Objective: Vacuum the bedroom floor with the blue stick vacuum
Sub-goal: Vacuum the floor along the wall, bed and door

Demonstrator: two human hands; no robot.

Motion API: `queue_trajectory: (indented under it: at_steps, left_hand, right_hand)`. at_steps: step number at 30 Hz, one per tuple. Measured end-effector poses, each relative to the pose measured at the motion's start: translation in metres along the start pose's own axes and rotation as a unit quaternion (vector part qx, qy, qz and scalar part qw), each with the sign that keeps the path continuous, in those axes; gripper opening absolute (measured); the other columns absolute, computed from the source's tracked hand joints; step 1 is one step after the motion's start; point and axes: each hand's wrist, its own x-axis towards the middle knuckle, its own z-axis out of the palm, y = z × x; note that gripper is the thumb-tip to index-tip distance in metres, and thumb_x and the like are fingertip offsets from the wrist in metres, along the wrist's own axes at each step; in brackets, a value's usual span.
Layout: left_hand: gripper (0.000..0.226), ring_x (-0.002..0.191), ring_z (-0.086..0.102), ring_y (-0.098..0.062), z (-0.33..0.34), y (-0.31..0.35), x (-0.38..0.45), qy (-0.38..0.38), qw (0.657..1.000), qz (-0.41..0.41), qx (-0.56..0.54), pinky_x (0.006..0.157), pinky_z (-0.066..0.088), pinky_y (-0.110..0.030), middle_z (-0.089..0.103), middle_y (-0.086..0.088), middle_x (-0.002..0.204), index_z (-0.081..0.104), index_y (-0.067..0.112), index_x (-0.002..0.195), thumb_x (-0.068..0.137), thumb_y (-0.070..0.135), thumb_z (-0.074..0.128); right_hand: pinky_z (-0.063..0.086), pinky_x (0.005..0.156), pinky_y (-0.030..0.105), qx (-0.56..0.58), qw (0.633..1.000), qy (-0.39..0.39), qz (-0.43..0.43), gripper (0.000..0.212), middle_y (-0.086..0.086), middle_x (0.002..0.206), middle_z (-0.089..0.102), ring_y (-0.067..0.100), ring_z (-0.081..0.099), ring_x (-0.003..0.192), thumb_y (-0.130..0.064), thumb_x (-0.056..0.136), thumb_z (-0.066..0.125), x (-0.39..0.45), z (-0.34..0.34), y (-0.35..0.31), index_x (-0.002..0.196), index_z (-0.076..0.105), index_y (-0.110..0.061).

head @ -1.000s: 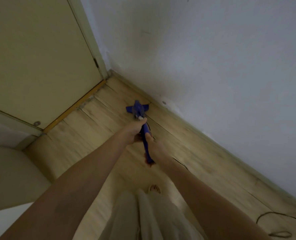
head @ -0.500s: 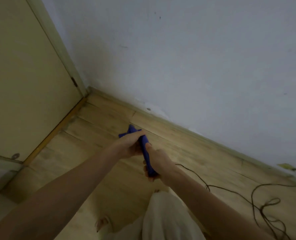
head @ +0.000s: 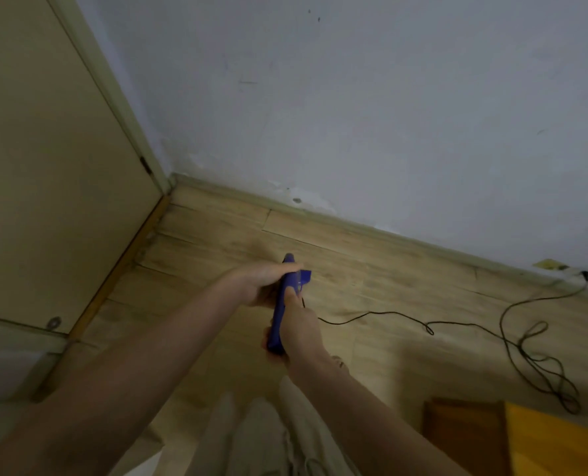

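I see my left hand [head: 263, 283] and right hand [head: 297, 333], fingers curled round the blue plastic stick vacuum [head: 283, 305], above the pale wooden plank floor [head: 371, 269].

Both arms reach forward; left hand [head: 263, 282] and right hand [head: 297, 329] curl their fingers closed, near together.

Hands hide most of the blue vacuum [head: 287, 286].
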Motion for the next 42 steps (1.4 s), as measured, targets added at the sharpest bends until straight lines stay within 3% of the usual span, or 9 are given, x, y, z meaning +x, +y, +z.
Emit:
queue_trajectory:
  at_steps: [3,8,14,17,20,23,28,33,42]
  left_hand:
    - [0.05,0.077,0.065,-0.023,-0.008,-0.006,0.005,0.022,1.0,0.006,-0.011,0.074,0.054,-0.036,0.067,-0.01,0.087,0.06,0.004,0.109,0.086,0.048,0.064]
    - [0.041,0.066,0.066,-0.022,-0.011,0.026,0.016,0.039,0.999,0.029,-0.013,0.067,0.054,-0.033,0.067,-0.01,0.076,0.06,0.004,0.096,0.092,0.044,0.058]
    - [0.042,0.073,0.065,-0.021,-0.022,0.066,0.053,0.074,0.995,0.046,-0.04,0.077,0.056,-0.034,0.067,-0.008,0.083,0.061,0.004,0.106,0.093,0.044,0.058]
    - [0.038,0.072,0.063,-0.019,-0.018,0.074,0.075,0.076,0.995,0.057,-0.035,0.073,0.055,-0.031,0.065,-0.008,0.082,0.061,0.005,0.098,0.096,0.042,0.053]
    - [0.034,0.07,0.062,-0.018,-0.005,0.081,0.085,0.081,0.994,0.059,-0.048,0.069,0.056,-0.031,0.063,-0.009,0.084,0.057,0.006,0.104,0.095,0.039,0.057]
    - [0.037,0.07,0.062,-0.019,0.004,0.086,0.084,0.068,0.995,0.051,-0.057,0.062,0.056,-0.029,0.063,-0.011,0.086,0.056,0.005,0.108,0.095,0.039,0.057]
    - [0.038,0.079,0.065,-0.023,0.008,0.085,0.069,0.063,0.996,0.034,-0.06,0.075,0.056,-0.035,0.067,-0.011,0.091,0.059,0.004,0.109,0.093,0.039,0.058]
    - [0.04,0.082,0.068,-0.023,0.006,0.065,0.029,0.043,0.999,0.005,-0.012,0.064,0.055,-0.033,0.069,-0.012,0.097,0.057,0.003,0.117,0.093,0.035,0.059]
    - [0.036,0.074,0.063,-0.018,0.008,0.059,0.009,0.028,0.999,-0.004,0.023,0.067,0.056,-0.031,0.066,-0.009,0.093,0.059,0.005,0.117,0.094,0.034,0.059]
  right_hand:
    - [0.042,0.043,0.026,-0.002,1.0,-0.008,-0.029,0.033,0.009,0.065,0.053,0.017,0.054,0.044,-0.044,0.104,0.032,0.008,0.012,0.009,0.086,0.05,-0.022]
    - [0.043,0.041,0.024,-0.004,0.999,0.001,-0.048,0.051,0.01,0.069,0.056,0.018,0.055,0.049,-0.047,0.103,0.031,0.052,0.017,-0.008,0.113,0.055,-0.004]
    - [0.046,0.043,0.024,-0.064,0.997,-0.014,-0.038,0.053,0.009,0.071,0.057,0.016,0.056,0.049,-0.051,0.103,0.027,0.106,0.012,-0.049,0.125,0.051,-0.008]
    - [0.047,0.043,0.022,-0.084,0.996,-0.011,-0.023,0.054,0.008,0.07,0.057,0.016,0.056,0.049,-0.05,0.103,0.026,0.125,0.002,-0.055,0.13,0.048,-0.009]
    - [0.045,0.042,0.021,-0.095,0.995,-0.009,-0.018,0.059,0.007,0.069,0.056,0.015,0.055,0.047,-0.051,0.103,0.025,0.136,-0.012,-0.06,0.131,0.049,-0.005]
    - [0.042,0.039,0.018,-0.117,0.993,-0.005,-0.015,0.063,0.008,0.071,0.058,0.014,0.056,0.047,-0.053,0.102,0.024,0.134,-0.024,-0.067,0.131,0.049,-0.003]
    - [0.041,0.037,0.017,-0.11,0.994,-0.01,-0.012,0.059,0.009,0.073,0.058,0.014,0.054,0.045,-0.052,0.103,0.025,0.11,-0.029,-0.073,0.135,0.046,-0.008]
    - [0.037,0.036,0.016,-0.087,0.996,-0.008,0.007,0.054,0.014,0.092,0.058,0.016,0.053,0.054,-0.05,0.103,0.027,0.064,-0.021,-0.056,0.132,0.046,-0.009]
    - [0.033,0.037,0.024,-0.044,0.999,-0.007,-0.016,0.051,0.009,0.059,0.053,0.018,0.05,0.043,-0.048,0.103,0.028,0.038,-0.009,-0.045,0.11,0.053,-0.005]
